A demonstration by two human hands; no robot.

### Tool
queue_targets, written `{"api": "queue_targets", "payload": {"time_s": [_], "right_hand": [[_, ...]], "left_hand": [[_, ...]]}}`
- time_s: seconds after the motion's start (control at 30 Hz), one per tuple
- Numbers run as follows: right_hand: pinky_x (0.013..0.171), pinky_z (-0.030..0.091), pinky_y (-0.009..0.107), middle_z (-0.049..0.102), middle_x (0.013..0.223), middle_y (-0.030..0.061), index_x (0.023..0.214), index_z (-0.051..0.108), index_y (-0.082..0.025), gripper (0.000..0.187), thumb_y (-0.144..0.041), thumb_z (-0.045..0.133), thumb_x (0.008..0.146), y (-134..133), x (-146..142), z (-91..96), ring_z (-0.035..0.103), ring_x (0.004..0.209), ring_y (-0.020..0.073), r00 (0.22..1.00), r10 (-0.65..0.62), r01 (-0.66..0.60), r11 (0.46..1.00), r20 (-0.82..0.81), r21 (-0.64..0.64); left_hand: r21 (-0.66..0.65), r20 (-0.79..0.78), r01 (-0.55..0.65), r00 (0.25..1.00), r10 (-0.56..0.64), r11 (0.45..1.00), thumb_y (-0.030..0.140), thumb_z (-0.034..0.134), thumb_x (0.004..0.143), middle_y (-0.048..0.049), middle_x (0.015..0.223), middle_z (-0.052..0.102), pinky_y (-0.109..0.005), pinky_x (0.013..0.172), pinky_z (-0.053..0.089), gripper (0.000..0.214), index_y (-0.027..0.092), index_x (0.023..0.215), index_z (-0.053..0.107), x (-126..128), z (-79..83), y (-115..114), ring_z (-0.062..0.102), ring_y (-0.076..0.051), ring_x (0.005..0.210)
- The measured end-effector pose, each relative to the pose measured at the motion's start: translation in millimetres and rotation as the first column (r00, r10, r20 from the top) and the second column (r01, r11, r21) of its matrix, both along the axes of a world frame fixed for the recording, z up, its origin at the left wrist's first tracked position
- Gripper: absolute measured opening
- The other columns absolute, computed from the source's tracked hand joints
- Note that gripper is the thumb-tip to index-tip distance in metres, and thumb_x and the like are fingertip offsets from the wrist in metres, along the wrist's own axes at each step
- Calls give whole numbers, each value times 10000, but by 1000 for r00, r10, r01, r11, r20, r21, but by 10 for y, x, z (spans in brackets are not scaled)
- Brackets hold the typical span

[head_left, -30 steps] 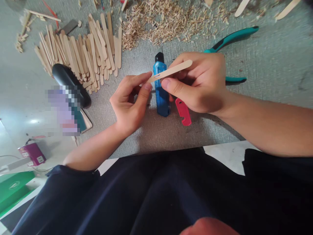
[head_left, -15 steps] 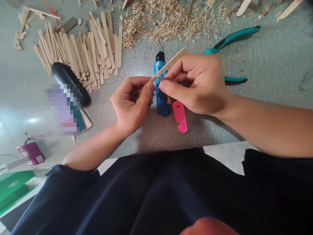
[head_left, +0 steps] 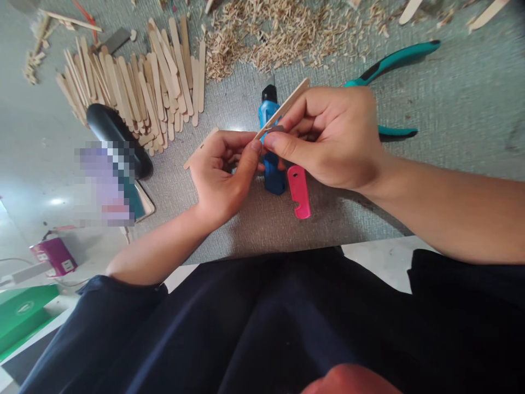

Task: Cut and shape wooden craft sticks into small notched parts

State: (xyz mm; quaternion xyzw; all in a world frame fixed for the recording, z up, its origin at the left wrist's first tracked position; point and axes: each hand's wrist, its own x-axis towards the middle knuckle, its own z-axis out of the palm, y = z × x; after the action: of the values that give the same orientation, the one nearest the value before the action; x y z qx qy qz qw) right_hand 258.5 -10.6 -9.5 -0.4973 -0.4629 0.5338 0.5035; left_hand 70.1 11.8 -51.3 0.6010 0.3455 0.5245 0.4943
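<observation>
My right hand (head_left: 332,137) is closed on a flat wooden stick (head_left: 287,103) that slants up to the right above a blue cutter (head_left: 271,167) lying on the mat. A small dark piece shows between its thumb and forefinger. A pink plastic piece (head_left: 299,191) sticks out below this hand; I cannot tell whether it is held. My left hand (head_left: 223,175) is closed, its thumb and forefinger pinching at the lower tip of that stick. The end of a second wooden stick (head_left: 200,148) pokes out to the left behind its fingers.
A pile of wooden sticks (head_left: 135,87) lies at the back left, wood shavings (head_left: 287,33) at the back middle, teal pliers (head_left: 389,57) behind my right hand. A black object (head_left: 115,137) lies left. A purple box (head_left: 53,257) and green box (head_left: 20,314) sit below the grey mat (head_left: 451,109).
The stick in my right hand has tilted from nearly level to steeply up-right. My hands have closed together, and a second stick's end now shows left of my left hand.
</observation>
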Motion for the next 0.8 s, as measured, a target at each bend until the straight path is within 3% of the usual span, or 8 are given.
{"api": "queue_targets", "payload": {"time_s": [0.13, 0.27, 0.37, 0.5, 0.63, 0.8], "right_hand": [[571, 608, 261, 812, 764, 11, 823, 740, -222, 277, -120, 966, 948, 1, 3, -35, 743, 619, 132, 999, 24, -25, 999, -23, -41], [591, 628, 290, 800, 781, 12, 841, 734, -225, 336, -325, 1035, 952, -8, 5, -52, 731, 634, 144, 998, 48, -50, 996, -36, -71], [536, 570, 289, 782, 764, 7, 826, 710, -239, 451, -490, 1075, 908, -16, 3, -47, 733, 635, 159, 998, 53, -55, 998, -32, -40], [475, 458, 286, 733, 702, -7, 813, 689, -248, 537, -614, 1077, 879, -27, 12, -38, 663, 585, 140, 997, 68, -67, 997, 25, -22], [478, 456, 281, 747, 716, -4, 832, 690, -249, 475, -532, 1060, 920, -31, 23, -20, 682, 605, 142, 995, 90, -89, 996, 37, -19], [493, 497, 281, 754, 714, -8, 816, 682, -250, 390, -371, 1028, 949, -34, 24, 9, 675, 585, 137, 994, 100, -99, 995, 35, -32]], "left_hand": [[-29, -5, 41, 999, -41, 999, 467, 858, 1127, 31, 905, 888, -174, 563, 656, 241, 241, 1069, 801, 3, 14, -12, 858, -105, 669], [-107, 21, 94, 996, -92, 990, 464, 838, 1144, 43, 837, 889, -176, 540, 652, 244, 242, 1078, 760, 1, 50, -11, 874, -132, 665], [-166, 49, 174, 985, -168, 971, 466, 840, 1143, 49, 787, 877, -189, 520, 652, 268, 240, 1056, 727, -29, 95, 6, 870, -150, 640], [-223, 50, 256, 967, -252, 941, 528, 840, 1134, 69, 719, 844, -180, 397, 528, 337, 244, 1041, 684, -82, 145, 22, 768, -127, 479], [-200, 51, 245, 970, -239, 949, 489, 828, 1148, 82, 721, 841, -157, 392, 489, 311, 242, 1040, 674, -83, 150, -2, 716, -86, 445], [-65, 29, 185, 983, -183, 981, 354, 770, 1191, 95, 715, 824, -115, 453, 506, 203, 232, 1056, 680, -37, 96, -65, 726, -50, 487]]}}
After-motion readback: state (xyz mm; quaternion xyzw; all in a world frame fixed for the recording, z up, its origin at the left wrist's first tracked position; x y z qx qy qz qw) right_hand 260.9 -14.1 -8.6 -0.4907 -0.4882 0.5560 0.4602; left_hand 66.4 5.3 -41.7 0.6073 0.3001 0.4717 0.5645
